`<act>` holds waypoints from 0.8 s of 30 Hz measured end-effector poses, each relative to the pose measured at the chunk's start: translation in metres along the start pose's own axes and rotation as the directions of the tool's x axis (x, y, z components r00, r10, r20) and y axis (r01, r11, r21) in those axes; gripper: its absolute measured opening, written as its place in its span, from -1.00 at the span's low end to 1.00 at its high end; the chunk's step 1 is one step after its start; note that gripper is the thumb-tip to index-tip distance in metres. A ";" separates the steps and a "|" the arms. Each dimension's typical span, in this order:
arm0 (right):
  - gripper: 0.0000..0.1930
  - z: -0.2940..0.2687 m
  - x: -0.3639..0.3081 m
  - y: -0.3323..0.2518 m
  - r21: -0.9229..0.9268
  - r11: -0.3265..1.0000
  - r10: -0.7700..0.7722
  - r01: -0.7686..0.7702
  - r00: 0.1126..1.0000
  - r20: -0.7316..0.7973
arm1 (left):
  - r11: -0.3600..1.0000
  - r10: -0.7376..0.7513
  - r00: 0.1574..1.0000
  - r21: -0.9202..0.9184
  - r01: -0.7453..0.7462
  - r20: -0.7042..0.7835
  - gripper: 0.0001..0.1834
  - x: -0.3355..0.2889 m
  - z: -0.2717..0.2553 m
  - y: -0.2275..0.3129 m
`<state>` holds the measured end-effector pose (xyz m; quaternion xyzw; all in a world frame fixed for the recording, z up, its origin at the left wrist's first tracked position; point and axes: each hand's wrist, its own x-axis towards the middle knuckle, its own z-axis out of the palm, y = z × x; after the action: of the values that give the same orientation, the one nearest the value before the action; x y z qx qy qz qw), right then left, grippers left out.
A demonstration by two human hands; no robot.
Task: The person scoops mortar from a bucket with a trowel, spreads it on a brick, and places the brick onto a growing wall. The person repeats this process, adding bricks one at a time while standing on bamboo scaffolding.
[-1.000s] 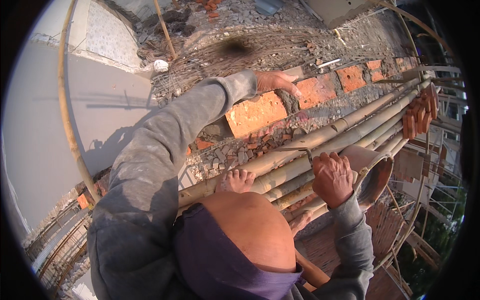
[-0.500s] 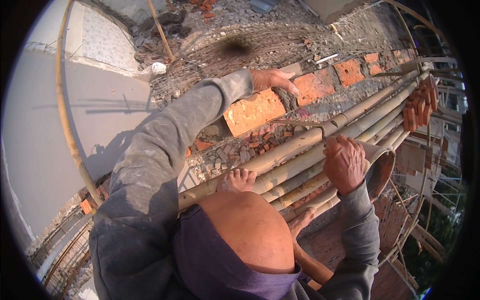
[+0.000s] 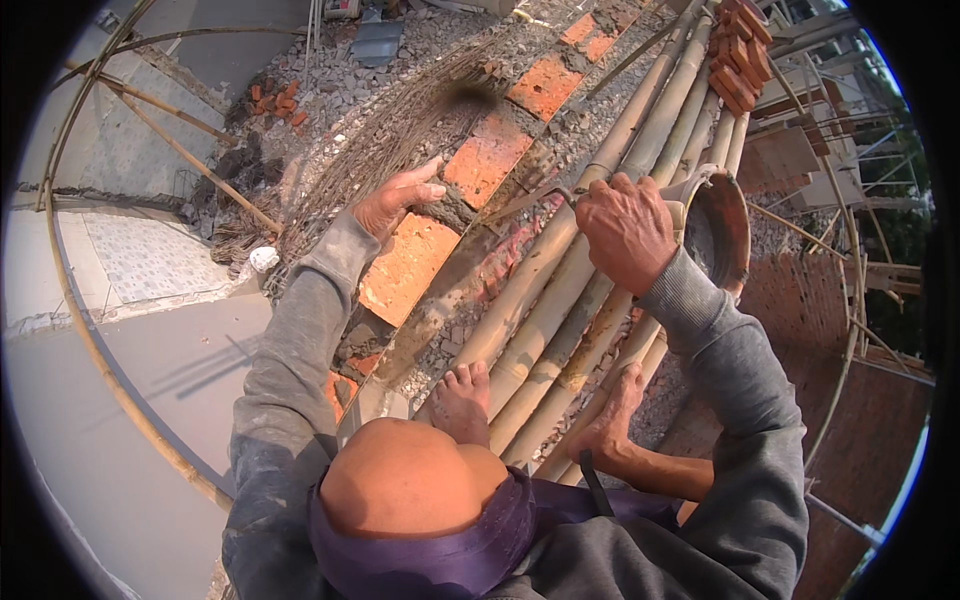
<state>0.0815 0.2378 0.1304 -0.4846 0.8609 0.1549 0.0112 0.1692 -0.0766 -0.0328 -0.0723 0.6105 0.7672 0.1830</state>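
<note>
My left hand (image 3: 397, 203) is open at the far side of the brick course, fingers stretched toward the mortar joint between an orange brick (image 3: 408, 268) and a redder brick (image 3: 487, 160). Whether the fingertips touch is unclear. Grey mortar (image 3: 447, 211) fills that joint. My right hand (image 3: 628, 230) is closed round the handle of a trowel, over the bamboo poles. The thin trowel blade (image 3: 524, 204) points left to the near edge of the course. Most of its handle is hidden by my fingers.
My bare feet (image 3: 462, 402) stand on bamboo poles (image 3: 545, 285). A round mortar pan (image 3: 742, 225) lies right of my right hand, and stacked bricks (image 3: 738, 58) sit farther along the poles. Rubble and thin rods (image 3: 365, 125) lie beyond the wall. A bamboo pole (image 3: 90, 330) curves along the left.
The view has turned, so the brick course now runs more steeply up the picture. My left hand's fingers have drawn back from over the brick. My right hand still holds the trowel.
</note>
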 end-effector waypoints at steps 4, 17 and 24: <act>-0.94 -0.006 -0.005 0.041 -0.023 0.985 0.166 -0.169 0.982 -0.087 | 0.998 -0.023 0.997 -0.061 0.019 -0.069 0.24 -0.006 0.005 0.002; -0.75 0.018 -0.054 -0.019 0.817 0.488 0.217 -0.307 0.949 0.227 | 0.993 -0.025 0.988 -0.116 0.007 -0.152 0.32 -0.001 0.005 -0.002; -0.78 0.032 -0.051 -0.093 0.894 0.318 0.200 -0.317 0.944 0.263 | 0.997 -0.005 0.978 0.072 0.021 -0.210 0.42 0.008 0.019 0.013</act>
<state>0.1822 0.2443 0.0844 -0.2409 0.8612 -0.3311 0.3012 0.1590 -0.0593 -0.0197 -0.1498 0.6539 0.7309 0.1254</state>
